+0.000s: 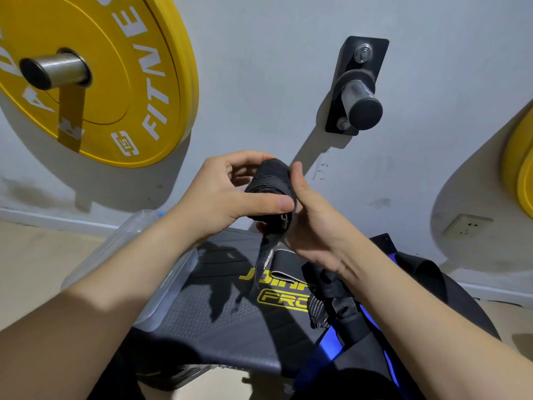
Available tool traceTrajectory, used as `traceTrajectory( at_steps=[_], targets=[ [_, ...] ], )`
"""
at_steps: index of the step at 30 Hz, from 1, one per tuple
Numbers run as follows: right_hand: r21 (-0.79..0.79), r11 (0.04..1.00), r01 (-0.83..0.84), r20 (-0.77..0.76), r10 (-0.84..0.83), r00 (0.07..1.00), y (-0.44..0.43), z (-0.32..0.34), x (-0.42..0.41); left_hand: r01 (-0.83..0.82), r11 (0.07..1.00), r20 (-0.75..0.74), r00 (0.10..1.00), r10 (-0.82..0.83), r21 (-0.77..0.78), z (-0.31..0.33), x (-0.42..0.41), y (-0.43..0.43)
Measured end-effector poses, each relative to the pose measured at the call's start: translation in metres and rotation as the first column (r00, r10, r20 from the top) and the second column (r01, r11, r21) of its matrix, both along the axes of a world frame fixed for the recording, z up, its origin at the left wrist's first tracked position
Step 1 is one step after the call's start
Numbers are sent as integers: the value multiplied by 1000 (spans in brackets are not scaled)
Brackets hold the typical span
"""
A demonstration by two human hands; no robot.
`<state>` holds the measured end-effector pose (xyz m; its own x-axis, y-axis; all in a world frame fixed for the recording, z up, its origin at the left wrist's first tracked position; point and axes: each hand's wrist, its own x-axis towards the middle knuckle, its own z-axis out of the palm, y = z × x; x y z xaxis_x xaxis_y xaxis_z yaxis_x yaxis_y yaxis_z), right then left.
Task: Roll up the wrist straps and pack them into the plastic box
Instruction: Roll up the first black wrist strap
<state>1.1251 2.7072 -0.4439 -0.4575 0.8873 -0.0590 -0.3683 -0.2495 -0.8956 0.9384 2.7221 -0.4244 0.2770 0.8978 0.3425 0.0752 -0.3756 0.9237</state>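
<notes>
A black wrist strap (pixel 271 183) is wound into a thick roll and held up in front of the wall, with a loose tail hanging down from it to the bench. My left hand (pixel 227 194) grips the roll from the left, thumb pressed across its front. My right hand (pixel 314 223) cups it from the right and below. A clear plastic box (pixel 129 249) lies on the left side of the bench, mostly hidden under my left forearm. More black and striped straps (pixel 326 295) lie in a loose heap on the bench under my right forearm.
The dark padded bench (pixel 230 321) carries yellow lettering. On the wall hang a yellow weight plate (pixel 121 82) at upper left, a bare steel peg (pixel 360 96) at centre and another yellow plate (pixel 519 171) at the right edge. Blue and black fabric (pixel 331 350) lies at lower right.
</notes>
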Motion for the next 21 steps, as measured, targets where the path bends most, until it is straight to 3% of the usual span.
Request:
traceTrajectory(
  at_steps=[2, 4, 5, 7, 9, 12, 14, 16, 21],
  targets=[
    [12, 997, -79, -131, 80, 988, 0, 3, 8, 25, 998, 89, 996, -19, -65, -2, 6, -1],
    [99, 993, -58, -72, 65, 995, 3, 7, 17, 57, 996, 91, 995, -50, -70, 2, 2, 0],
    [135, 990, -33, 5, 33, 999, 6, 10, 21, 81, 996, 20, 997, -80, -39, 4, -3, 1],
    [195, 980, 31, 209, -72, 975, 8, 11, 26, 109, 990, -287, 955, -80, 89, 8, -12, 2],
    [257, 960, 115, 407, -216, 888, 8, 5, 24, 164, 967, -555, 832, -30, 195, 2, -9, -1],
    [348, 915, 203, 578, -380, 722, 4, -5, 13, 236, 919, -731, 678, 77, 316, -13, 7, -5],
    [386, 898, 211, 603, -419, 679, 3, -6, 10, 243, 893, -756, 638, 147, 379, -14, 12, -4],
    [404, 900, 166, 632, -406, 660, 3, 1, 14, 239, 890, -735, 663, 141, 387, -11, 9, -1],
    [242, 964, -114, 815, -138, 563, 5, 21, 44, 148, 957, -643, 764, 48, 248, -7, 0, 0]
  ],
)
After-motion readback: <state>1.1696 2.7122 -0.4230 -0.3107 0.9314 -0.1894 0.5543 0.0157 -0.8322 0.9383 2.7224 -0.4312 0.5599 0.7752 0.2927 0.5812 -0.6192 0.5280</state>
